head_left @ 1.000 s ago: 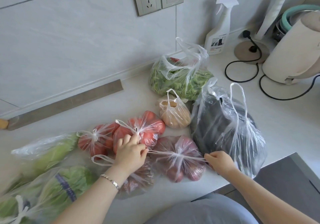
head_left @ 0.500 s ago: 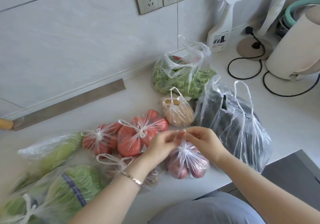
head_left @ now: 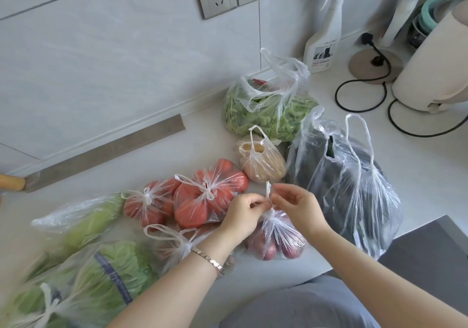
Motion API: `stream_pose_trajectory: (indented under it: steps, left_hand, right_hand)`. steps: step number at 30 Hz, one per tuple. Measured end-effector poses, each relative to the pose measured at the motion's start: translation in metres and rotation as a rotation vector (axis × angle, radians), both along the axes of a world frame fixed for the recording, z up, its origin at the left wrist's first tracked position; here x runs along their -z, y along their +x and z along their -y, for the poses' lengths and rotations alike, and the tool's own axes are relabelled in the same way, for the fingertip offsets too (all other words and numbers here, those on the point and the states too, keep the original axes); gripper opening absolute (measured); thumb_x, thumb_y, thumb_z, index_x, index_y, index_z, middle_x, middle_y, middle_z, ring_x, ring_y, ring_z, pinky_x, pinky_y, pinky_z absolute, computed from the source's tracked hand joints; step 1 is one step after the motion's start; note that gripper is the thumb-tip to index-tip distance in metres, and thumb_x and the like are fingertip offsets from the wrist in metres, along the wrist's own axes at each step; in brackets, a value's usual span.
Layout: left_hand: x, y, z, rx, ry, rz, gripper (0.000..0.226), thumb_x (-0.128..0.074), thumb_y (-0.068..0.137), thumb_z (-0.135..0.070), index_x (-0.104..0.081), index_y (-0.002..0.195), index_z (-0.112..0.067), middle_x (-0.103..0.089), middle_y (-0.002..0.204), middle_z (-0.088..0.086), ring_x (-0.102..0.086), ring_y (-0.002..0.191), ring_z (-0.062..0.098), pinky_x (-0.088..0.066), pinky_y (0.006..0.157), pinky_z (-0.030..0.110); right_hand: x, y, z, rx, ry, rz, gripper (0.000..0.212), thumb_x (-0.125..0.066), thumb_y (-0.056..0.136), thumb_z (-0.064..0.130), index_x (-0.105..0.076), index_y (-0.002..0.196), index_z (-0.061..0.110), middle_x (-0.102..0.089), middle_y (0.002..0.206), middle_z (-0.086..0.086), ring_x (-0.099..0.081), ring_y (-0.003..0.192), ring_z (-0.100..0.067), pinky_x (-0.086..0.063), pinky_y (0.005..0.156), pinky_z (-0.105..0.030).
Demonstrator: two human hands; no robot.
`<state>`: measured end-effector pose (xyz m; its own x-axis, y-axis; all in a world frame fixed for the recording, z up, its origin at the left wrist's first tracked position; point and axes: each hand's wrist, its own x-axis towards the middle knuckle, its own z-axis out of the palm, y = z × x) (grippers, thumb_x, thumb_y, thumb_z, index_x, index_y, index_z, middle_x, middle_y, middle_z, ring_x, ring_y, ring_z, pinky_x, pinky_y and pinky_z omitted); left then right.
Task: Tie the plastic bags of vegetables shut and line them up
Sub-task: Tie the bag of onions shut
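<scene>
A clear bag of purple-red onions (head_left: 276,239) sits near the counter's front edge. My left hand (head_left: 243,213) and my right hand (head_left: 297,207) meet just above it, each pinching one of its handle strips at the gathered neck. Two tied bags of tomatoes (head_left: 210,201) (head_left: 148,205) lie to the left. Behind stand a small tied bag of potatoes (head_left: 262,161), an open bag of green beans (head_left: 266,110) and a big open bag of dark aubergines (head_left: 347,183). Bags of greens (head_left: 101,282) (head_left: 78,221) lie at lower left.
A spray bottle (head_left: 325,34), a kettle base with black cords (head_left: 374,65) and a cream kettle (head_left: 435,67) stand at the back right. A long knife blade (head_left: 106,153) lies by the wall. The counter edge (head_left: 278,284) runs just before me.
One second ago my hands were pulling the onion bag's handles apart sideways. They have since come together above the bag, holding the strips upright at its neck.
</scene>
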<state>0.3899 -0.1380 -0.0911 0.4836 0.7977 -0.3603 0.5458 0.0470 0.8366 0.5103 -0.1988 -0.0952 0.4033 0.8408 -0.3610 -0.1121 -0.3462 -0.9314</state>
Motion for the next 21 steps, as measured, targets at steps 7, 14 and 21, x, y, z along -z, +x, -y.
stream_pose_trajectory:
  steps: [7,14,21]
  left_hand:
    - [0.0,-0.002,0.007,-0.115,-0.022,-0.009,0.012,-0.061,0.086,-0.014,-0.071,0.085,-0.006,-0.056,0.051,-0.015,-0.051,0.049,-0.003,-0.04,0.057,0.005]
    - [-0.019,0.0,0.007,-0.246,-0.025,0.179,0.02,-0.058,0.088,-0.015,-0.065,0.07,-0.02,-0.062,0.052,-0.007,-0.056,0.058,0.007,-0.048,0.063,0.017]
    - [-0.021,0.025,-0.014,-0.168,-0.333,0.266,0.019,-0.045,0.094,-0.001,-0.064,0.091,-0.005,-0.065,0.082,0.003,-0.066,0.069,0.007,-0.055,0.079,0.024]
  right_hand:
    - [0.021,-0.009,0.011,-0.33,-0.085,0.229,0.014,-0.058,0.088,0.011,-0.072,0.083,0.009,-0.056,0.046,0.013,-0.043,0.042,0.001,-0.033,0.05,-0.011]
    - [0.032,-0.022,-0.005,-0.142,-0.191,0.171,0.032,-0.054,0.088,0.008,-0.056,0.057,0.001,-0.036,0.049,0.002,-0.026,0.045,-0.007,-0.022,0.045,-0.018]
    - [0.035,-0.022,0.006,-0.403,-0.079,0.336,0.03,-0.053,0.088,0.014,-0.048,0.064,-0.002,-0.04,0.062,0.0,-0.034,0.058,-0.012,-0.028,0.056,-0.025]
